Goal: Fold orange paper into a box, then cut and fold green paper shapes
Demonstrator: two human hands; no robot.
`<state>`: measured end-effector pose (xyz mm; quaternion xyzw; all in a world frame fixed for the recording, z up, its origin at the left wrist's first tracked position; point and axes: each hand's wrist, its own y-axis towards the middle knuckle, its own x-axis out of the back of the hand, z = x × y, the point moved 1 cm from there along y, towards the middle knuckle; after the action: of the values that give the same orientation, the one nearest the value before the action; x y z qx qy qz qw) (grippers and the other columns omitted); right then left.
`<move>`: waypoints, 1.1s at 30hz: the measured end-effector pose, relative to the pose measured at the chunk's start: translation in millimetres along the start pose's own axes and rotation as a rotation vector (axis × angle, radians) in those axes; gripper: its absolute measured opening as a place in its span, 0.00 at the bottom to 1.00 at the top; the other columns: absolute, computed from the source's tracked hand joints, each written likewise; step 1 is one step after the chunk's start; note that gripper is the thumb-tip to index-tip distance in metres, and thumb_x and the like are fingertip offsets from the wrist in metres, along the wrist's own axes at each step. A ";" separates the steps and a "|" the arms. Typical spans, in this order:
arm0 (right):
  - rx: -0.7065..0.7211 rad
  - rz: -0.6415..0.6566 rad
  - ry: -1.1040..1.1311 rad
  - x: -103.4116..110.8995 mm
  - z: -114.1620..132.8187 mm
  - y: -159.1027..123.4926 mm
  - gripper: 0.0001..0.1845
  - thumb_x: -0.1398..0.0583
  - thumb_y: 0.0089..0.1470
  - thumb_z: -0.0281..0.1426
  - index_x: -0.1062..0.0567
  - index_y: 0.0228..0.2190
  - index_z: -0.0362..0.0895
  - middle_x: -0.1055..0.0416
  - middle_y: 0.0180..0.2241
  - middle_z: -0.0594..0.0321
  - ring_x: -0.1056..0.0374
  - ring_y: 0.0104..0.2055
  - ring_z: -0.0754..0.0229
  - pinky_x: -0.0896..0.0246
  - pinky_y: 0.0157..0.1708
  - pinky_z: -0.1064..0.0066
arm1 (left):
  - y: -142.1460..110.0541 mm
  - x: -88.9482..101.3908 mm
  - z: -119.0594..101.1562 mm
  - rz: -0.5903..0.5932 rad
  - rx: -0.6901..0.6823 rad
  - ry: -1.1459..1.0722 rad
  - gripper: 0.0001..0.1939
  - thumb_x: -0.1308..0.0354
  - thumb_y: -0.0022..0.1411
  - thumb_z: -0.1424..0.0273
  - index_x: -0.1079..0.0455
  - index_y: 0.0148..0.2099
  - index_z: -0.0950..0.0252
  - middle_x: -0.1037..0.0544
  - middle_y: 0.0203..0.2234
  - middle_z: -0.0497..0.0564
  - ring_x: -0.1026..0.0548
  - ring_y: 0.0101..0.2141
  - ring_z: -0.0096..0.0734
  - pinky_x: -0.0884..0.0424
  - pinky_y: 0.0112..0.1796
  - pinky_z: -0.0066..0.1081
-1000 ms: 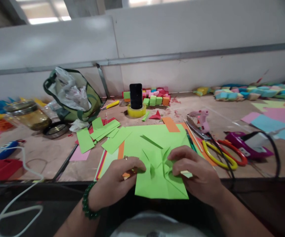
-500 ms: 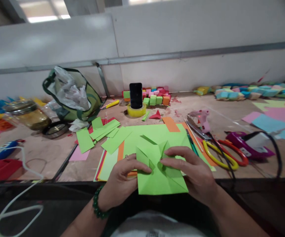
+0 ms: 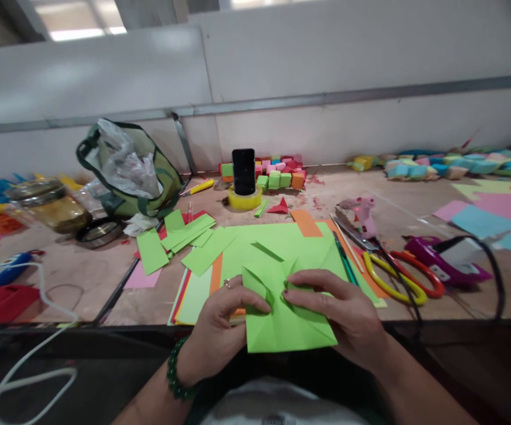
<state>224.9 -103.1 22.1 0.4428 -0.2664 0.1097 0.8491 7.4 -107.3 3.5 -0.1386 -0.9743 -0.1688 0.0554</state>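
Note:
A folded sheet of light green paper (image 3: pixel 287 333) is held between my two hands, just over the table's front edge. Creases and raised flaps show on its upper half. My left hand (image 3: pixel 224 321) is closed on its left side, thumb on top and the other fingers partly hidden beneath. On the right side my right hand (image 3: pixel 348 313) grips it, with two fingers pressing a flap near the middle and the rest hidden behind. Beyond the hands lies a stack of coloured sheets (image 3: pixel 246 236), a green one on top.
Green paper strips (image 3: pixel 188 233) lie left of the stack. Scissors (image 3: pixel 392 283), a pink glue gun (image 3: pixel 365 215) and a purple tape dispenser (image 3: pixel 445 260) sit to the right. A phone (image 3: pixel 243 171) stands in a yellow tape roll (image 3: pixel 244 200); a green bag (image 3: pixel 166 183) is behind left.
My right hand's fingers have shifted slightly left across the paper, pressing its right flap flatter. The paper's near edge has dipped a little. Everything on the table stays put.

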 end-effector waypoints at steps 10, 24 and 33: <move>0.092 0.041 0.050 3.1 -2.1 3.3 0.11 0.41 0.57 0.30 0.23 0.42 0.46 0.23 0.39 0.52 0.27 0.38 0.58 0.33 0.44 0.60 | 5.3 -0.8 -3.9 0.060 -0.014 -0.264 0.05 0.35 0.55 0.71 0.20 0.36 0.60 0.23 0.38 0.56 0.25 0.39 0.38 0.29 0.39 0.32; -0.278 -0.261 0.129 -25.2 0.7 -1.0 0.06 0.36 0.48 0.23 0.27 0.25 0.44 0.28 0.42 0.56 0.29 0.43 0.58 0.32 0.42 0.67 | 3.1 -18.5 14.3 -0.209 0.248 -0.425 0.10 0.34 0.53 0.68 0.32 0.30 0.67 0.29 0.24 0.45 0.33 0.28 0.24 0.36 0.33 0.25; -0.791 -0.363 0.749 -35.7 -13.1 -2.1 0.16 0.31 0.44 0.34 0.26 0.35 0.43 0.24 0.29 0.62 0.28 0.27 0.64 0.27 0.26 0.75 | 14.5 -20.1 3.9 -0.263 0.185 -0.215 0.09 0.35 0.52 0.72 0.34 0.27 0.66 0.34 0.19 0.42 0.37 0.23 0.22 0.39 0.26 0.22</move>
<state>200.6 -92.0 -5.1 0.0608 0.1123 0.0034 0.9918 30.5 -97.9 1.3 -0.0214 -0.9957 -0.0686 -0.0592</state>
